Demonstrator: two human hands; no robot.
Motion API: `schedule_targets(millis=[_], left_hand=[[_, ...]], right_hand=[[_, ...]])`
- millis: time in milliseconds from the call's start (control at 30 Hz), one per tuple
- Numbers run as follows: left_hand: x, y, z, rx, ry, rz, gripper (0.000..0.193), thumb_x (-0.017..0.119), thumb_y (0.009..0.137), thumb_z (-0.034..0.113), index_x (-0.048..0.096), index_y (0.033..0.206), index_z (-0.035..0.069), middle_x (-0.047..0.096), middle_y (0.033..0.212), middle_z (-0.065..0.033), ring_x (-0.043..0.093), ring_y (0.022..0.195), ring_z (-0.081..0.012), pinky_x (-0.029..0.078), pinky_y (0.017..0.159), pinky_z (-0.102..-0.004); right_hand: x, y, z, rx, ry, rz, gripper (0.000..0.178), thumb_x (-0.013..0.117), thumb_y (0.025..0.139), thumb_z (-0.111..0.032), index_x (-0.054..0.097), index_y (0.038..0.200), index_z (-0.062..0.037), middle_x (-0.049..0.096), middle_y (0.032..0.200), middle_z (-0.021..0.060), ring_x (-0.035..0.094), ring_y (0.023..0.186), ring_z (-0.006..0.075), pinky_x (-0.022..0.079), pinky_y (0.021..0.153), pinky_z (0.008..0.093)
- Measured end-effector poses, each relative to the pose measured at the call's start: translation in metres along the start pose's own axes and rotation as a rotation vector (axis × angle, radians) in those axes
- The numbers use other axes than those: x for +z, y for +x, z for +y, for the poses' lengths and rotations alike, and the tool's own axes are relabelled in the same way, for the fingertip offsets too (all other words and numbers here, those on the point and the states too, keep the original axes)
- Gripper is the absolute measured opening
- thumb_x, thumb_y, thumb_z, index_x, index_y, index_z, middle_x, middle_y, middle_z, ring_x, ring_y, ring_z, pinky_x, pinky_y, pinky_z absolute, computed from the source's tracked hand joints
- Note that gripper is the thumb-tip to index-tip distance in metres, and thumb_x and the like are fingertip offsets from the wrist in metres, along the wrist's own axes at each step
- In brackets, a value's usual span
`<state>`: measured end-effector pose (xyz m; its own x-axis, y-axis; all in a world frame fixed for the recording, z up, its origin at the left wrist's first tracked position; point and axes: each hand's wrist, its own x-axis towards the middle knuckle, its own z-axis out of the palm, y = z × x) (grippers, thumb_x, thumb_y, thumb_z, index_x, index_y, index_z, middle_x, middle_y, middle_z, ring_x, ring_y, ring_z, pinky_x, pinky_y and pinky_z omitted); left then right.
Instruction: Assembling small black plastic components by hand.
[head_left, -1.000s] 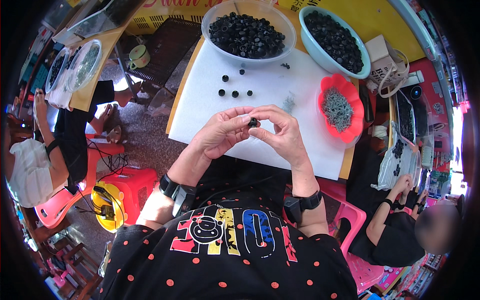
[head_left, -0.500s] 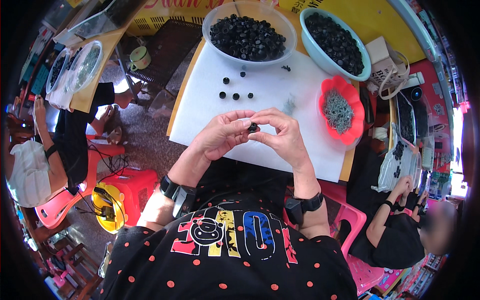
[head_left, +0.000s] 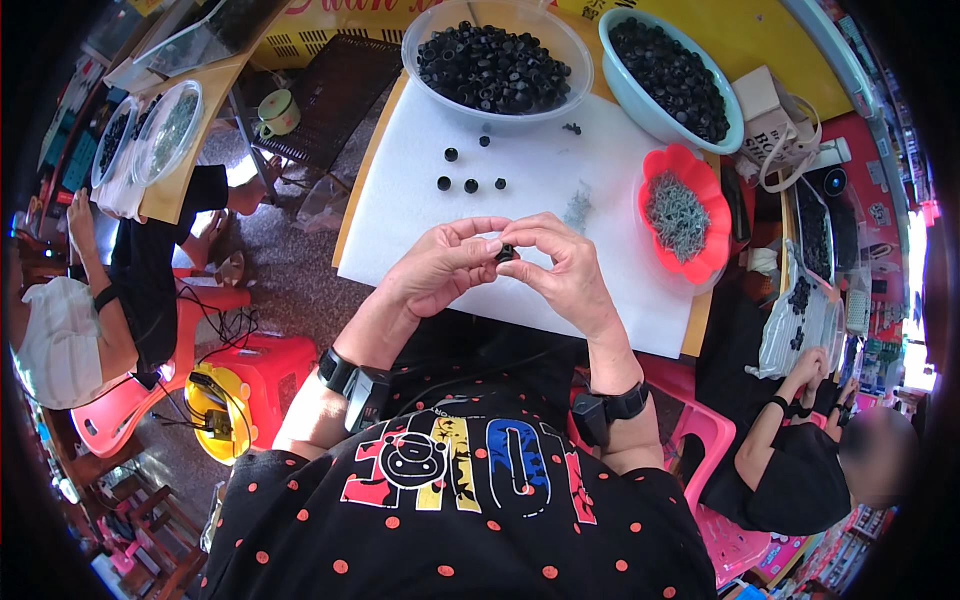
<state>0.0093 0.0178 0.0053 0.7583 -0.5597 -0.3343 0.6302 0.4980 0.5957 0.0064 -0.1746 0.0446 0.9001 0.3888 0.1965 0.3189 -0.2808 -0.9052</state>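
Black and glossy, a small plastic piece (head_left: pixel 505 254) sits between the person's two hands, above the near part of a white foam sheet (head_left: pixel 400 225). The left hand (head_left: pixel 448 264) pinches it from the left between thumb and forefinger, the other fingers curled beneath. The right hand (head_left: pixel 570 265) meets it from the right, thumb and forefinger arched to a narrow gap that the piece fills; its exact shape is mostly hidden by the fingertips.

Farther off on the sheet, left of the middle, stand five loose black caps (head_left: pixel 471 186), set apart from one another. A faint scatter of thin metal bits (head_left: pixel 578 206) lies beyond the right hand, and a small dark scrap (head_left: pixel 571 128) farther still. At the far edge rests a clear bowl (head_left: pixel 500 122) heaped with black caps; to its right is a pale blue basin (head_left: pixel 645 110) of similar dark parts. On the right side a red petal-edged bowl (head_left: pixel 702 265) holds grey metal screws (head_left: pixel 678 215). Both forearms wear black wristbands (head_left: pixel 628 403).
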Motion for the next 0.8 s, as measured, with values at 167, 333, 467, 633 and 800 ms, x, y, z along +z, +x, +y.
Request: schedule_targets(millis=[167, 333, 467, 633, 800], left_hand=[[-0.006, -0.002, -0.001, 0.025, -0.002, 0.023, 0.052, 0.070, 0.086, 0.017, 0.047, 0.129, -0.002, 0.063, 0.105, -0.0081, 0.065, 0.086, -0.0117, 0.053, 0.077, -0.0228], [0.002, 0.005, 0.003, 0.049, 0.051, 0.053, 0.058, 0.071, 0.085, 0.016, 0.044, 0.132, -0.005, 0.063, 0.100, -0.0076, 0.062, 0.082, -0.0108, 0.051, 0.073, -0.0221], [0.016, 0.015, 0.004, 0.048, 0.182, 0.088, 0.064, 0.071, 0.085, 0.017, 0.039, 0.134, -0.009, 0.062, 0.092, -0.0069, 0.059, 0.082, -0.0119, 0.048, 0.074, -0.0248], [0.015, 0.013, 0.008, 0.041, 0.165, 0.117, 0.055, 0.063, 0.090, 0.016, 0.040, 0.135, -0.007, 0.059, 0.109, -0.0093, 0.059, 0.088, -0.0115, 0.048, 0.071, -0.0224], [0.002, 0.015, 0.001, 0.008, 0.087, 0.019, 0.064, 0.070, 0.084, 0.012, 0.038, 0.136, -0.006, 0.059, 0.114, -0.0094, 0.063, 0.086, -0.0124, 0.054, 0.071, -0.0209]], right_hand=[[0.013, -0.003, 0.005, -0.152, -0.193, 0.062, 0.027, 0.073, 0.074, -0.006, 0.064, 0.099, -0.0008, 0.064, 0.102, 0.0105, 0.059, 0.096, 0.0269, 0.049, 0.082, 0.0344], [0.013, -0.002, 0.013, -0.214, -0.256, 0.118, 0.029, 0.072, 0.072, -0.003, 0.061, 0.099, -0.0013, 0.062, 0.102, 0.0105, 0.058, 0.095, 0.0285, 0.048, 0.083, 0.0365], [0.005, -0.007, 0.022, -0.224, -0.254, 0.211, 0.030, 0.072, 0.070, 0.000, 0.062, 0.099, -0.0024, 0.062, 0.100, 0.0108, 0.059, 0.096, 0.0297, 0.048, 0.084, 0.0373], [-0.001, -0.003, 0.025, -0.070, 0.057, 0.122, 0.027, 0.073, 0.076, -0.010, 0.067, 0.101, -0.0034, 0.063, 0.105, 0.0093, 0.058, 0.103, 0.0245, 0.047, 0.088, 0.0335], [-0.001, -0.014, 0.023, -0.136, -0.026, 0.152, 0.023, 0.073, 0.074, -0.018, 0.069, 0.093, -0.0037, 0.064, 0.096, 0.0084, 0.057, 0.095, 0.0277, 0.044, 0.086, 0.0375]])
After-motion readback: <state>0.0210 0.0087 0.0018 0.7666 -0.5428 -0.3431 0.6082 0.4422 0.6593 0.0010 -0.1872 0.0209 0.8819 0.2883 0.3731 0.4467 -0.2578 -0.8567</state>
